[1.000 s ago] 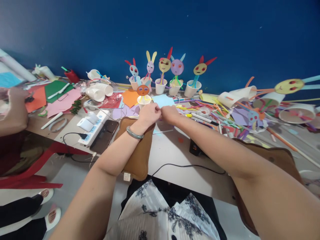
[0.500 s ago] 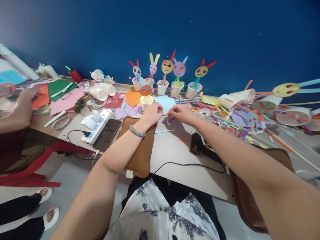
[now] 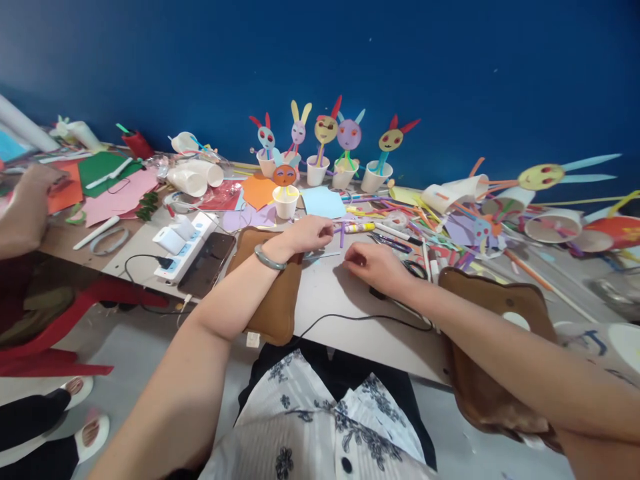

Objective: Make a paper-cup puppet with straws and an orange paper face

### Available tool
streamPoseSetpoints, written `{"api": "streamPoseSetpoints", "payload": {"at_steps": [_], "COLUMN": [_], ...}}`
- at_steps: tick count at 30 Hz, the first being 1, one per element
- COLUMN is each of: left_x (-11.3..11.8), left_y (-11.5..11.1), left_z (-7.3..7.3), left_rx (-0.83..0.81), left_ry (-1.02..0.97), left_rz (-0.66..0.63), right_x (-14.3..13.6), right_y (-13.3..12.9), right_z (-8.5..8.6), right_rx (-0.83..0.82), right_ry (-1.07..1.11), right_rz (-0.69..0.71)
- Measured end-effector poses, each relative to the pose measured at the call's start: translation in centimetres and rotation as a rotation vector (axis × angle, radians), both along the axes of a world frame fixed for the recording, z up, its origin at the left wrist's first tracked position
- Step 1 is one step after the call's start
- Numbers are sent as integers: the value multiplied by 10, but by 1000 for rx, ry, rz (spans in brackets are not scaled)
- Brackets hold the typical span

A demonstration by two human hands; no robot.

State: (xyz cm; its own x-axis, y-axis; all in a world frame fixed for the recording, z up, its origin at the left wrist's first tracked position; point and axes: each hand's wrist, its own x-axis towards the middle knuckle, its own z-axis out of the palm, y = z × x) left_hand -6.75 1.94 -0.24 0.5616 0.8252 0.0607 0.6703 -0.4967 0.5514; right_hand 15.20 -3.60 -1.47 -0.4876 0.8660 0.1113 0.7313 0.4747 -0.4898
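My left hand (image 3: 313, 235), with a bangle on its wrist, is closed above the table near a thin purple strip (image 3: 343, 235); whatever its fingers hold is too small to name. My right hand (image 3: 373, 265) rests low over the white table (image 3: 335, 293), its thumb and fingers pressed together, and its contents cannot be made out. Just beyond my left hand stands a white cup (image 3: 286, 203) with an orange face (image 3: 285, 175) on top. A light blue sheet (image 3: 323, 202) lies behind the hands.
Rabbit-faced cups (image 3: 317, 171) line the blue wall. Strips, markers and scissors (image 3: 415, 268) lie at right, beside a brown pad (image 3: 500, 313). At left are another brown pad (image 3: 273, 300), a phone (image 3: 207, 263), a power strip (image 3: 187, 250) and another person's hand (image 3: 43, 177).
My right hand has come down and toward me, away from my left hand, uncovering markers and scissors. The gap between my hands has widened. The whole view has shifted slightly.
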Motion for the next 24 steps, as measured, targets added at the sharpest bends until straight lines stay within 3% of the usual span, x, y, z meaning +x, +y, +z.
{"api": "streamPoseSetpoints", "payload": {"at_steps": [3, 6, 11, 14, 18, 24], "left_x": [1, 0, 0, 0, 4, 21], "left_y": [-2, -3, -5, -6, -10, -26], "left_z": [2, 3, 5, 5, 4, -1], "left_rx": [4, 18, 15, 12, 4, -8], "left_ry": [-4, -18, 6, 12, 15, 96], "left_rz": [-9, -33, -36, -24, -95, -260], "right_x": [-4, -7, 5, 19, 31, 31], "right_y": [-13, -19, -21, -17, -8, 1], "right_z": [-10, -17, -13, -4, 2, -3], "right_rx": [255, 314, 101, 76, 88, 86], "right_ry": [-249, -360, -115, 12, -115, -342], "right_rz": [150, 256, 120, 21, 10, 11]}}
